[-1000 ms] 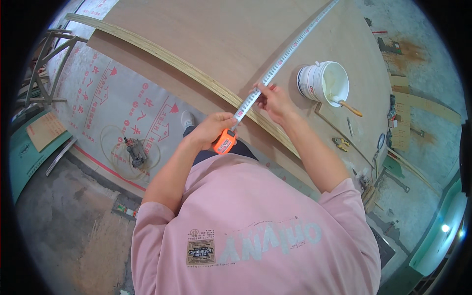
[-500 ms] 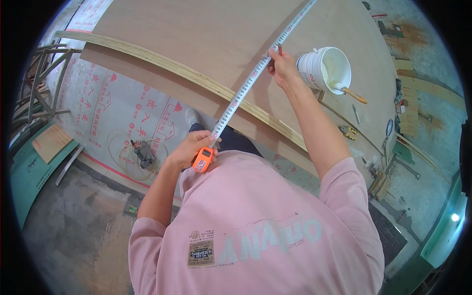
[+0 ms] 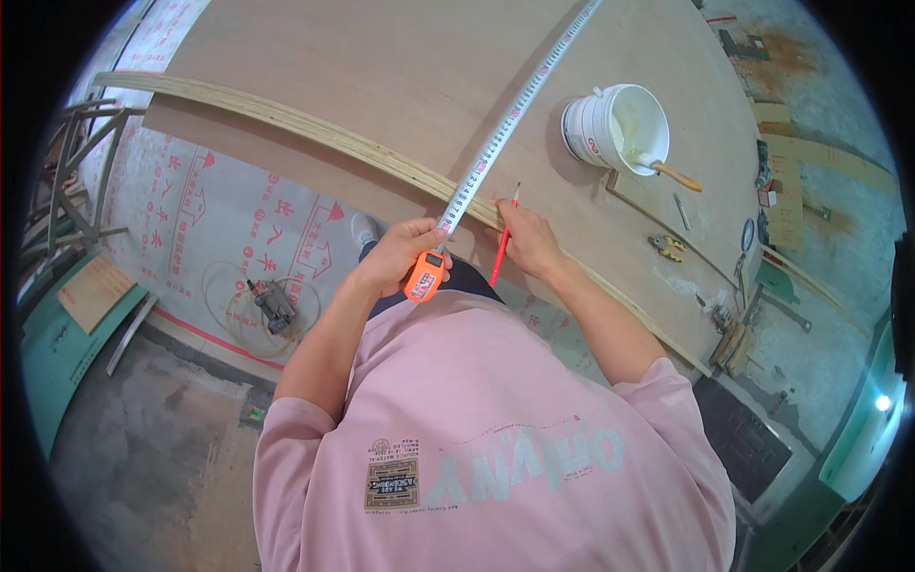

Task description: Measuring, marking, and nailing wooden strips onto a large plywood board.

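Observation:
An orange tape measure (image 3: 423, 278) is gripped in my left hand (image 3: 401, 255), close to my body. Its pale metal blade (image 3: 516, 112) runs out from the case, across the near edge of a brown plywood sheet (image 3: 372, 57) and on toward the far right. A red pencil (image 3: 501, 250) sits in my right hand (image 3: 530, 240), its tip pointing away from me. That hand rests by the sheet's layered edge (image 3: 381, 153), just right of the blade.
On the board to the right stands a white bucket (image 3: 583, 133) with a wooden-handled brush (image 3: 679, 177) in it. Yellow-handled pliers (image 3: 667, 248) lie nearer me. A dark tool with a coiled hose (image 3: 275, 307) lies on the printed floor sheet at left.
My right hand has drawn back from the blade toward the board's near edge, and the pencil now shows clearly. My left hand and the tape case have shifted slightly right and up.

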`<control>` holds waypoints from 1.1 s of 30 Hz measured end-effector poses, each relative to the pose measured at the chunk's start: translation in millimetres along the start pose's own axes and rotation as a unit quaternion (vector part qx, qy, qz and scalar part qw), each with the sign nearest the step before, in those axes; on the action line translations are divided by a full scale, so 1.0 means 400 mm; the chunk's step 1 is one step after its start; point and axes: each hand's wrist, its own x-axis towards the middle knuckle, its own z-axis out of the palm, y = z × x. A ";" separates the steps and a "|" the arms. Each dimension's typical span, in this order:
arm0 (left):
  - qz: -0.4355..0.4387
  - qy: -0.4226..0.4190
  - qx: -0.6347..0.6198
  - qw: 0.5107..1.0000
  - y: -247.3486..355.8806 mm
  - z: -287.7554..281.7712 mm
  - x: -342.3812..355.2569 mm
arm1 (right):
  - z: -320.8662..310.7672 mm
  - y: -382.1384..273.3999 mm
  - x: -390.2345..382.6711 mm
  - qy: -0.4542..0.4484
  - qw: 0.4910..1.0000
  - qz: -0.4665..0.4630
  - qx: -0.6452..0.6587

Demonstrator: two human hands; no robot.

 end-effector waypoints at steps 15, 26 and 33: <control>0.010 0.014 0.013 1.000 0.004 0.005 0.043 | -0.018 -0.039 0.015 -0.026 0.992 0.049 0.113; 0.000 0.021 -0.005 1.000 0.005 0.049 0.078 | 0.011 -0.071 0.142 0.043 0.828 0.199 0.523; -0.022 0.023 0.001 0.999 -0.066 0.024 0.004 | 0.024 -0.063 0.138 0.085 0.833 0.182 0.515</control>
